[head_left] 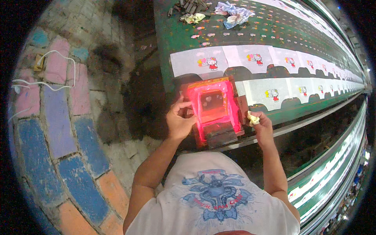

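A bright pink-red screen-printing frame (234,107) sits in front of me at the near left end of the long green table, with a see-through mesh window in its middle. A dark, flat piece (221,137) lies across its near part; I cannot tell its kind. My left hand (181,119) is at the frame's left side, its fingers and thumb curled at the edge. On the other side, my right hand (262,127) pinches a crumpled pale-yellow rag (253,118), just off the frame's right side.
White fabric pieces (284,84) with printed cartoon cats line the green table (178,33) in rows. Crumpled cloths (235,15) and dark sticks (190,7) lie at its far end. Another long table (325,168) stands at right. White cable (58,86) crosses the painted bricks at left.
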`<action>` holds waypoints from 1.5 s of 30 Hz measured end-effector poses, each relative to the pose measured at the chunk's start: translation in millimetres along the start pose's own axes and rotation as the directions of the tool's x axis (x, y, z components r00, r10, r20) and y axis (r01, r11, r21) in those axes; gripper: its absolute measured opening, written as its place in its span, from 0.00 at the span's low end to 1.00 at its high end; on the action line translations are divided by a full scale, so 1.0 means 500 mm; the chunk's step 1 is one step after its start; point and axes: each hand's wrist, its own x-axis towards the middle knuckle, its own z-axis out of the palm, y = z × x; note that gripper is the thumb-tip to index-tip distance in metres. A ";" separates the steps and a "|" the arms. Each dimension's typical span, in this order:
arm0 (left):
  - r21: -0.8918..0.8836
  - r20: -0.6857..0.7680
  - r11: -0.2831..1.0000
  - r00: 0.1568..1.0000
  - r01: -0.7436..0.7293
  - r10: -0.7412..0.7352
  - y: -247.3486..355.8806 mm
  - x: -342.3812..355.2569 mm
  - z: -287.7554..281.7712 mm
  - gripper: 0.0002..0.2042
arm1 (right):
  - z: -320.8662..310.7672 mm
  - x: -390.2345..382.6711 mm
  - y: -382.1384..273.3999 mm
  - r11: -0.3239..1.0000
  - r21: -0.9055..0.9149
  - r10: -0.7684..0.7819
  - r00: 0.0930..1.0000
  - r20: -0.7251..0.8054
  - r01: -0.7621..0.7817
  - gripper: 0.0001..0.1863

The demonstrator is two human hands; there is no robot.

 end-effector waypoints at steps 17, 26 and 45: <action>0.082 -0.018 0.994 0.998 0.069 -0.067 -0.003 0.002 0.052 0.23 | -0.079 0.011 0.018 0.997 0.073 0.000 0.996 0.092 -0.007 0.12; 0.007 0.048 0.999 0.997 0.053 -0.054 -0.004 -0.002 0.048 0.21 | -0.070 -0.002 0.009 0.977 0.212 0.012 0.997 0.071 -0.027 0.13; 0.121 0.019 0.993 1.000 0.014 -0.016 0.012 0.001 0.057 0.19 | -0.076 -0.002 0.001 0.992 0.126 -0.016 1.000 0.006 0.015 0.14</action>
